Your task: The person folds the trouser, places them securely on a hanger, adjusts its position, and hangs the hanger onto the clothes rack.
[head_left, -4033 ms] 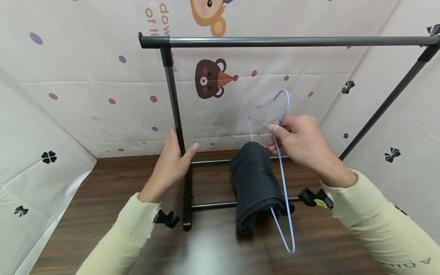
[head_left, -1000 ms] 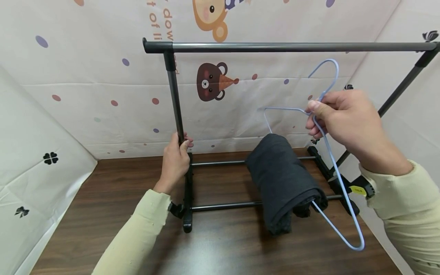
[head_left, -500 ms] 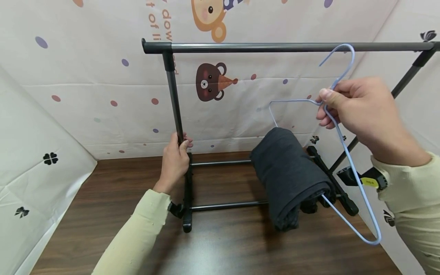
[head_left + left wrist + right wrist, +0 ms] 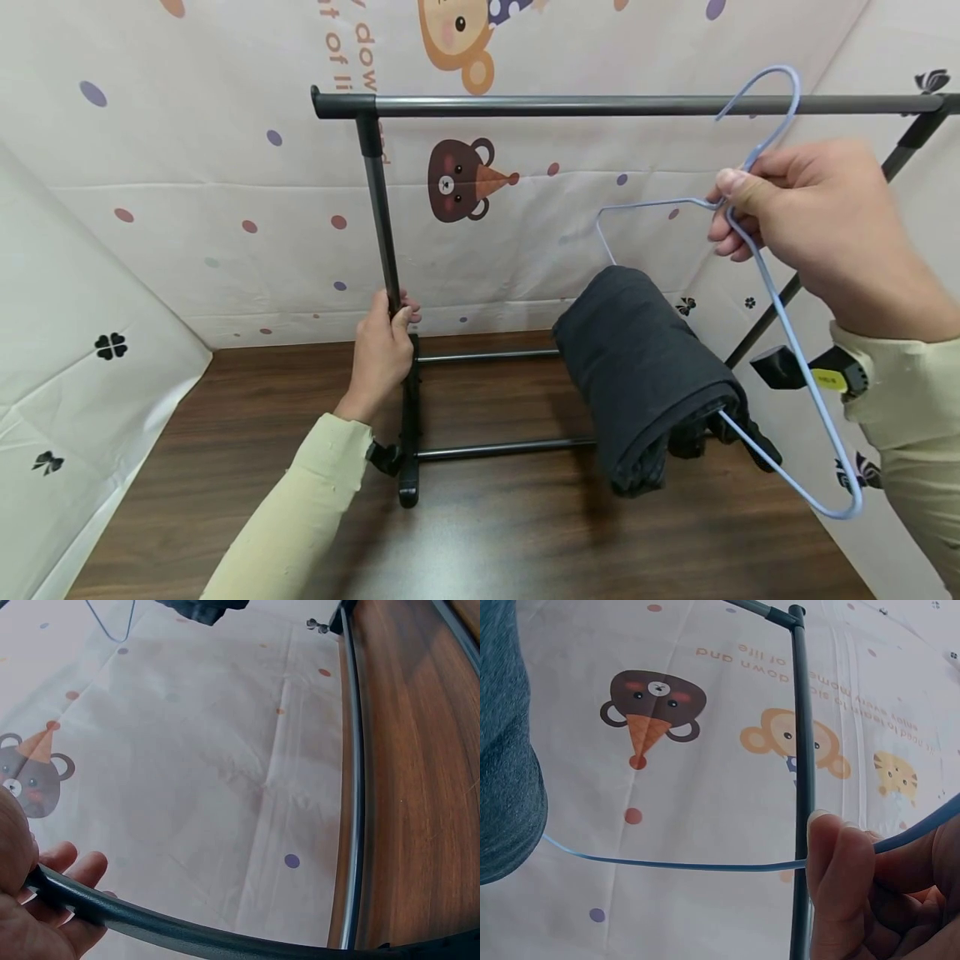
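My right hand [image 4: 821, 221] pinches a light blue wire hanger [image 4: 780, 308] at the neck below its hook. A folded dark garment [image 4: 648, 379] hangs over the hanger's bottom bar, off the floor. In the head view the hook overlaps the clothes rack's top rail [image 4: 562, 106]; I cannot tell whether it touches the rail. The right wrist view shows the pinching fingers [image 4: 844, 877] and part of the garment [image 4: 506, 750] at left. My left hand [image 4: 381, 354] grips the rack's left upright post [image 4: 382, 217], its fingers curled round it, as the left wrist view also shows.
Two lower crossbars [image 4: 495, 451] join the rack's feet near the wood-look floor [image 4: 300, 517]. Behind stands a white backdrop [image 4: 225, 250] with cartoon animals and dots. A right upright post [image 4: 765, 325] slopes down behind the hanger and right arm.
My right hand has carried the hanger and garment up and to the right, bringing the hook to rail height. My left hand, earlier beside the post with fingers straight, now grips it.
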A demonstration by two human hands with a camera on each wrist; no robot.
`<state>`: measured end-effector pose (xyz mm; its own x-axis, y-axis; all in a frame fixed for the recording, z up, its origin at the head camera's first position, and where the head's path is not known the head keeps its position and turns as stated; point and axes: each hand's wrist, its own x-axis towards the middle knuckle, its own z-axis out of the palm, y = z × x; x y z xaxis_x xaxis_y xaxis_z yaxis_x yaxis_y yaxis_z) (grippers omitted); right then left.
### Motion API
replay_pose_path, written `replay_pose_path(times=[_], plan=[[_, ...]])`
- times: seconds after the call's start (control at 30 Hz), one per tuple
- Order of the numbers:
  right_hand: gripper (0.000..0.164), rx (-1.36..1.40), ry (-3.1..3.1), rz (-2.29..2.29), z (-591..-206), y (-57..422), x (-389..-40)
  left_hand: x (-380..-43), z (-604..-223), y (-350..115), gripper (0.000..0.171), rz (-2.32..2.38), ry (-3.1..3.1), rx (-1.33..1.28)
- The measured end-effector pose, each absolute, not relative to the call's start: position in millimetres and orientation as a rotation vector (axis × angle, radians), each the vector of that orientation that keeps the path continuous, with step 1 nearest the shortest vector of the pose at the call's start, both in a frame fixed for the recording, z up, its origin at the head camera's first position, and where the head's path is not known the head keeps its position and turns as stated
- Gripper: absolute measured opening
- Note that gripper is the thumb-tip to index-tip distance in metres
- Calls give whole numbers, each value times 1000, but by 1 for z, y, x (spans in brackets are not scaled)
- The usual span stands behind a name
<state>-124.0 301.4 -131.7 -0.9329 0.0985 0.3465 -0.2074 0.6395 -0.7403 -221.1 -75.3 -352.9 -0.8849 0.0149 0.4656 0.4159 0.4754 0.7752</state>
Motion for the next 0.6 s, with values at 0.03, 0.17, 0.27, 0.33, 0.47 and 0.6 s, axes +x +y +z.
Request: replay_pose_path(times=[0.03, 0.17, 0.27, 0.33, 0.47, 0.6], plan=[[35, 89, -2501, 1200, -131, 302, -125, -221, -353, -76, 26, -1385, -2329, -363], [35, 107, -2474, 1218, -127, 304, -127, -221, -353, -76, 26, -1391, -2327, -368], [34, 120, -2463, 1223, -124, 305, -128, -221, -353, -77, 26, -1389, -2326, -366], [33, 120, -2461, 1217, -122, 305, -129, -221, -353, -77, 26, -1391, -2326, -367], [29, 115, -2455, 1196, -119, 305, -129, -221, -353, -77, 25, -1387, -2330, -366], [27, 101, -2451, 1209, -116, 306, -132, -222, -354, -77, 25, -1371, -2334, -366]])
